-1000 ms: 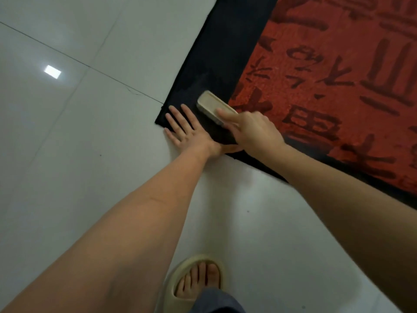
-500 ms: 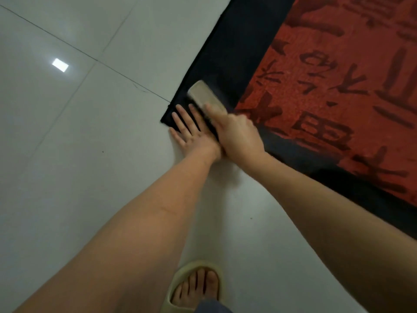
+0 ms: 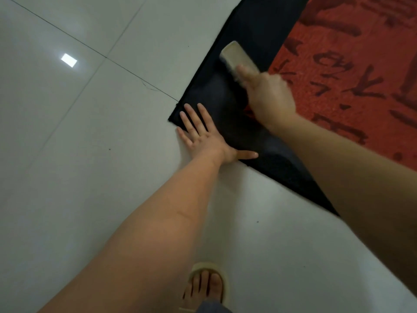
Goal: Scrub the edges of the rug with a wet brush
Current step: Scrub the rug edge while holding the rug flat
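A red rug [image 3: 352,64] with dark characters and a wide black border [image 3: 259,26] lies on the floor at the upper right. My left hand [image 3: 203,136] rests flat with fingers spread on the border's near corner, thumb stretched along the edge. My right hand [image 3: 268,96] grips a cream scrub brush [image 3: 237,56], blurred by motion. The brush lies bristles down on the black border, a hand's length beyond my left fingertips. A lighter, rubbed-looking patch shows on the border between my hands.
Glossy white floor tiles [image 3: 90,154] with thin dark joints fill the left and bottom. A bright light reflection [image 3: 69,60] shines on a tile at the left. My foot in a beige slipper [image 3: 208,288] stands at the bottom centre.
The brush and my right hand have slid away from my left hand, farther up the black border. My left hand stays flat on the corner.
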`<act>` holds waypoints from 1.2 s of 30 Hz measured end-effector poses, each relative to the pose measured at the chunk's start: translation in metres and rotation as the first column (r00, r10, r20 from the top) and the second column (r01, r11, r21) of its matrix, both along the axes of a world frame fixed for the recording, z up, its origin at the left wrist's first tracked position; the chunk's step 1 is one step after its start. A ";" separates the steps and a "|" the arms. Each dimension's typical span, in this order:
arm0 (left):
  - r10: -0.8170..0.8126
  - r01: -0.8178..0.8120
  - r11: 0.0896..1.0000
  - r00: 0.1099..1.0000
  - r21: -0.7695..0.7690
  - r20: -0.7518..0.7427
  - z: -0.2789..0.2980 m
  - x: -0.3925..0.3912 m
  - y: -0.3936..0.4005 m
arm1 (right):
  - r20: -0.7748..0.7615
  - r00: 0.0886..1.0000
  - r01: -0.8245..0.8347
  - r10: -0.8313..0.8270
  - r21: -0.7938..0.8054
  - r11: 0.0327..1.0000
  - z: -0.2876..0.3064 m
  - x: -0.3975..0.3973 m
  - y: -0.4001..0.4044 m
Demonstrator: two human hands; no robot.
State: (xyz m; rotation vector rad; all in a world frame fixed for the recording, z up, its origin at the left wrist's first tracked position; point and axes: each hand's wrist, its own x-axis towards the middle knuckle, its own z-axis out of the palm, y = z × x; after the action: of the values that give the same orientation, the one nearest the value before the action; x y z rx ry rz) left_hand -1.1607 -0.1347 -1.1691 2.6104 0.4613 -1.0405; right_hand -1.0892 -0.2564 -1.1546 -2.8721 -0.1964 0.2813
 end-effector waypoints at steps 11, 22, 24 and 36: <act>-0.004 0.004 1.000 1.000 0.003 0.018 -0.004 0.000 0.000 | -0.118 0.990 -0.066 0.072 0.056 0.996 -0.010 -0.065 -0.004; -0.106 0.106 0.994 0.992 0.004 0.065 -0.004 -0.005 0.009 | -0.230 0.973 -0.003 0.024 0.090 0.996 -0.010 -0.152 -0.021; -0.128 0.128 0.992 0.990 0.013 0.061 -0.003 -0.007 0.010 | -0.205 0.978 0.033 -0.047 -0.071 0.997 -0.003 -0.138 -0.066; -0.580 0.625 0.754 0.778 -0.202 0.243 0.014 0.000 -0.057 | -0.132 0.860 0.507 -0.494 0.096 0.857 0.001 -0.180 -0.121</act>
State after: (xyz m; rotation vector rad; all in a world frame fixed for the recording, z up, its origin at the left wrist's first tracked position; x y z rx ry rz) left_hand -1.1604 -0.1914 -1.1546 2.5968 -0.5861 -0.9476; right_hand -1.2689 -0.3779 -1.1532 -2.6477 0.5322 0.2967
